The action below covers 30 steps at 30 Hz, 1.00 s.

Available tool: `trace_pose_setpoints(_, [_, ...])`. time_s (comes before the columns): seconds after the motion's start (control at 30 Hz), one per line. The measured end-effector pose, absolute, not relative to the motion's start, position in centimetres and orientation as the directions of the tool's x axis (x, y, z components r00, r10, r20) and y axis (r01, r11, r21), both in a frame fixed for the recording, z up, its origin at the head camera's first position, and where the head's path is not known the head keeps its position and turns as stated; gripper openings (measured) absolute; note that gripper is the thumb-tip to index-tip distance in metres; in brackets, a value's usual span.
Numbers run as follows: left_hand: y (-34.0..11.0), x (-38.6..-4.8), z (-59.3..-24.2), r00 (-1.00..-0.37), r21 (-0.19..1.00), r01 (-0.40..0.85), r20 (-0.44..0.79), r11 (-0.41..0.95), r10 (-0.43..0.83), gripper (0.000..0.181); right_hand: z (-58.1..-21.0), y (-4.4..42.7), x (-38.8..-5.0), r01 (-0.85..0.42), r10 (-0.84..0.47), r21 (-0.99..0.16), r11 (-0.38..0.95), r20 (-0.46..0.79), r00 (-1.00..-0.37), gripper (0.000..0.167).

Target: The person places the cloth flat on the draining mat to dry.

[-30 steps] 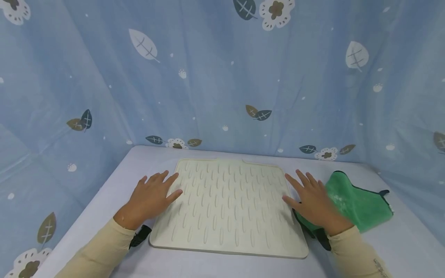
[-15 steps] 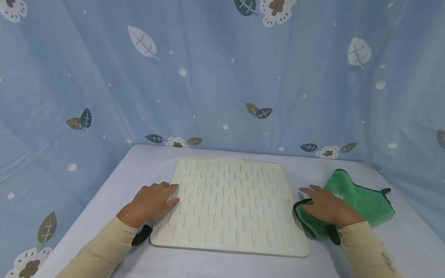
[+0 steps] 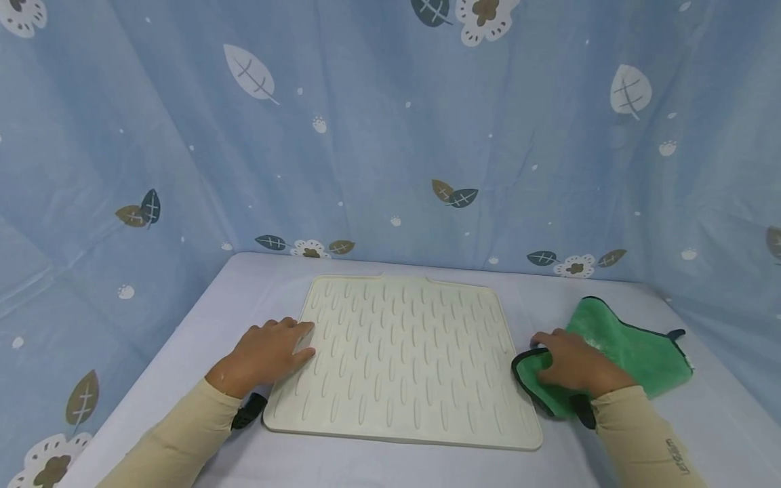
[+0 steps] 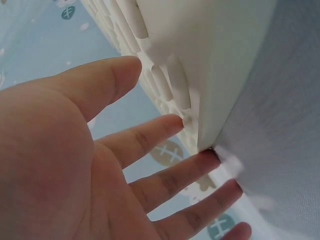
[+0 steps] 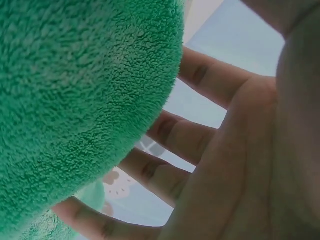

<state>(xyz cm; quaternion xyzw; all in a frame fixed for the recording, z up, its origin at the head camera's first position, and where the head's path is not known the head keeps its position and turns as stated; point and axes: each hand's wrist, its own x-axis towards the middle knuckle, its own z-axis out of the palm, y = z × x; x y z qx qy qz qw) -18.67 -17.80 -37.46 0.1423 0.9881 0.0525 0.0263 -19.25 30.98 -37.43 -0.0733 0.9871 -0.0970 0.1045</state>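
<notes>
A cream rectangular mat with raised oval ridges (image 3: 403, 359) lies flat in the middle of the head view. My left hand (image 3: 265, 356) is at its left edge, fingers spread. In the left wrist view, the fingertips (image 4: 207, 157) of that hand reach the mat's rim. To the right of the mat lies a crumpled green cloth with black edging (image 3: 634, 352). My right hand (image 3: 576, 362) rests over the cloth's near left part, its fingers slightly bent. The right wrist view has the plush cloth (image 5: 85, 90) hiding those fingertips; a gap shows between cloth and palm.
Both lie on a table with a white cover (image 3: 366, 461). A blue curtain with leaves and flowers (image 3: 366, 135) hangs behind the table and along its sides. The green cloth's left edge lies close against the mat's right edge.
My right hand has moved right and down from beside the mat's edge onto the green cloth, and its fingers have bent somewhat. My left hand has lowered to the mat's left edge.
</notes>
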Motion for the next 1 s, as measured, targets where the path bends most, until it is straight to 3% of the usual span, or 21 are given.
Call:
trace_pose_setpoints(0.33, [-17.9,-18.6,-37.8,-0.959,0.115,0.277,-0.025,0.954,0.282,0.052,-37.3,30.9,-19.0,-0.147,-0.184,-0.214,0.966,-0.166,-0.969,0.017])
trace_pose_setpoints(0.57, [-17.9,-18.6,-38.0,-0.957,0.108,0.285,-0.014,0.952,0.288,0.052,-37.3,31.0,-18.9,-0.193,-0.214,-0.202,0.96,-0.088,-0.973,0.019])
trace_pose_setpoints(0.77, [-17.9,-18.7,-38.2,-0.958,0.103,0.282,-0.015,0.954,0.285,0.052,-37.0,31.0,-19.1,-0.191,-0.181,-0.134,0.972,0.084,-0.98,0.015])
trace_pose_setpoints(1.0, [-17.9,-18.8,-38.2,-0.958,0.093,0.284,-0.014,0.954,0.286,0.052,-36.3,30.5,-19.1,-0.173,-0.134,-0.153,0.973,0.24,-0.962,0.02])
